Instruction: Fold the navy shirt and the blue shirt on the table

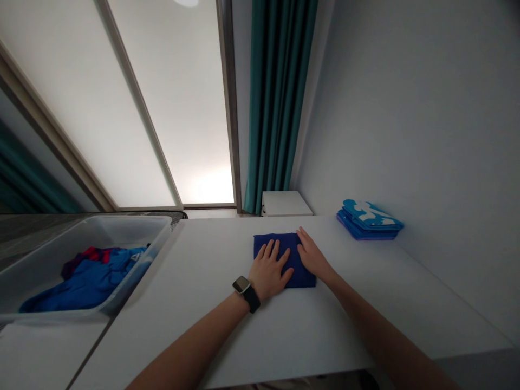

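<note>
A dark blue folded piece of cloth (303, 277), roughly square, lies flat on the white table (195, 303). My left hand (268, 272), with a smartwatch at its wrist, rests palm down on the cloth with its fingers spread. Along the cloth's right edge lies my right hand (313, 257), fingers stretched out and touching the fabric. Neither hand grips anything. Whether the cloth is a shirt or another garment I cannot tell from its folded shape.
A stack of folded blue clothes (369, 219), the top one with a white pattern, sits by the wall at the right. On the left, a translucent plastic bin (162, 230) holds loose blue and red clothes (87, 279). A white cabinet (286, 203) stands beyond the table.
</note>
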`<control>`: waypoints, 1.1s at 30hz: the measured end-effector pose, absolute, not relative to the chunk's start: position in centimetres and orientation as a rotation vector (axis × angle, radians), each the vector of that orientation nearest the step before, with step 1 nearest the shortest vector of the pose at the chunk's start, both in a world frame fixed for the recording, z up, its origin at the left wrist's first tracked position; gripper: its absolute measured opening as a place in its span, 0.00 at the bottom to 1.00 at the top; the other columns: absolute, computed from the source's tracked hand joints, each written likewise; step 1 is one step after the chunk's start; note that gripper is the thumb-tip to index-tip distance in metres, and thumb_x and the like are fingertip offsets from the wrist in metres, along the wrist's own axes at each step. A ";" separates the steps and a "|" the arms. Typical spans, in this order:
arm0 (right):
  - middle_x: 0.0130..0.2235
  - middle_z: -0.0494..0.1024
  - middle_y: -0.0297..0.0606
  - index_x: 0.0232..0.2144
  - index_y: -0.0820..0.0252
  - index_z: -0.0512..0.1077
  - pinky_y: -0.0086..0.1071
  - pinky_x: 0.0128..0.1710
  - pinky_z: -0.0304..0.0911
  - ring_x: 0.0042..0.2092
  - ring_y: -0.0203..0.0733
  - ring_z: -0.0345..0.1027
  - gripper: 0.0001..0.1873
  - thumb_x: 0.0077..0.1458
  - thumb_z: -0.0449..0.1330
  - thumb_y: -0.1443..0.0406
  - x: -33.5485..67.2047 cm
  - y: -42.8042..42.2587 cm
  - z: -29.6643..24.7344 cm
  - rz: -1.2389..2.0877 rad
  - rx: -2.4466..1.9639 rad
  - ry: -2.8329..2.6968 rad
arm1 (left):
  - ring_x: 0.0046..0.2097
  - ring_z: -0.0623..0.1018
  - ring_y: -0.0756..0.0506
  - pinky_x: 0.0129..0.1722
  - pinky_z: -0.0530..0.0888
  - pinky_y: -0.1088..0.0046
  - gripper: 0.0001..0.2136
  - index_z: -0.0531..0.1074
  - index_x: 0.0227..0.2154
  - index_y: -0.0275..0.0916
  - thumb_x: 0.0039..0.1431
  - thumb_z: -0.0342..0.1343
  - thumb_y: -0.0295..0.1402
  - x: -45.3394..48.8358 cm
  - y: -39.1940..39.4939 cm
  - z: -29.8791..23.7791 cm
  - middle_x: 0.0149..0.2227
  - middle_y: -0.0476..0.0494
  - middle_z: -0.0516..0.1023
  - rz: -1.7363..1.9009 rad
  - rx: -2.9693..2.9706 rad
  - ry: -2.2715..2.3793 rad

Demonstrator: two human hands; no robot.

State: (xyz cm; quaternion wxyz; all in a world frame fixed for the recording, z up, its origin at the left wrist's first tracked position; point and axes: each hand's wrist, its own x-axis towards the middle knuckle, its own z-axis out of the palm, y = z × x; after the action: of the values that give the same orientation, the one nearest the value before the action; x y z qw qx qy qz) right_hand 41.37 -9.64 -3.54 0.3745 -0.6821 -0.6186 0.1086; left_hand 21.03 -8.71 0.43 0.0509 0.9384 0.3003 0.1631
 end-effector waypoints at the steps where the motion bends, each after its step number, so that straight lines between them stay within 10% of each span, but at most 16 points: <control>1: 0.67 0.54 0.43 0.64 0.61 0.56 0.48 0.67 0.41 0.68 0.45 0.43 0.30 0.60 0.44 0.65 41.1 -9.1 -3.4 0.234 -1.785 -1.657 | 0.68 0.52 0.35 0.64 0.53 0.52 0.27 0.59 0.63 0.40 0.65 0.43 0.47 21.1 -8.8 0.4 0.67 0.36 0.56 0.509 2.857 0.920; 19: 0.68 0.47 0.51 0.66 0.69 0.49 0.49 0.65 0.43 0.69 0.52 0.37 0.35 0.64 0.39 0.53 38.9 -9.1 -4.1 0.059 -2.050 -1.882 | 0.68 0.52 0.39 0.65 0.53 0.57 0.28 0.52 0.65 0.35 0.67 0.40 0.44 18.3 -3.9 -0.9 0.67 0.36 0.52 0.461 2.625 1.131; 27: 0.68 0.47 0.51 0.66 0.68 0.50 0.50 0.64 0.44 0.68 0.52 0.38 0.34 0.65 0.38 0.53 38.6 -9.4 -3.6 0.114 -2.092 -1.855 | 0.65 0.60 0.43 0.65 0.52 0.59 0.24 0.57 0.62 0.32 0.69 0.35 0.40 16.8 -1.9 -1.6 0.63 0.35 0.62 0.579 2.507 1.198; 33: 0.68 0.48 0.54 0.65 0.71 0.52 0.51 0.65 0.42 0.68 0.53 0.38 0.33 0.65 0.40 0.56 38.8 -9.6 -1.9 0.094 -2.087 -1.935 | 0.50 0.76 0.44 0.53 0.69 0.64 0.19 0.71 0.48 0.37 0.67 0.37 0.36 16.0 -1.4 -0.5 0.46 0.40 0.79 0.853 2.083 1.211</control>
State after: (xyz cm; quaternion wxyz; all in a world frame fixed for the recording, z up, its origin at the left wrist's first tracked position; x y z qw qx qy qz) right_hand 38.84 -9.56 -1.91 0.1466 -0.7250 -0.6722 0.0327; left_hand 15.98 -1.37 -0.54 0.2887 0.7803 0.4536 0.3195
